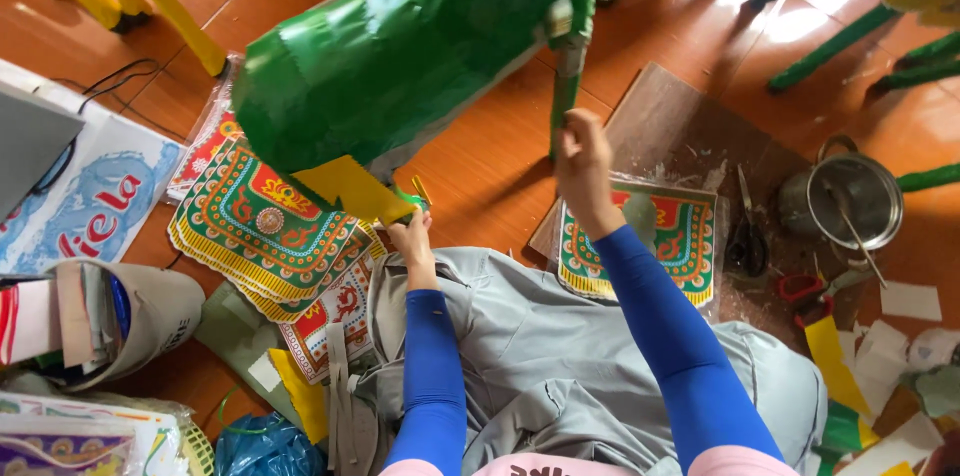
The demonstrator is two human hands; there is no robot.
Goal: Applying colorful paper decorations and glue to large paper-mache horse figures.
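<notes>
Pinching the corner of a yellow paper sheet (350, 191) between closed left-hand (412, 236) fingertips, right under the belly of the green paper figure (420, 46). Curling the right hand (583, 161) at the foot of the figure's thin green leg (567, 86) – fingers bent in, apparently nipping the tip, though the exact grip cannot be told.

Probably best done by pressing the yellow sheet flat against the belly from the pinched corner outward while steadying the leg lightly, since both look flimsy and easily creased.

Crowding in beneath the figure's left side: a stack of patterned sheets (260, 226). Lying below its right side, on a wooden board (660, 116): one more patterned sheet (680, 236), scissors (748, 236) and a metal pot (850, 198). Leaving open floor only straight under the figure – with yellow stool legs (170, 16) standing beyond its left end.
</notes>
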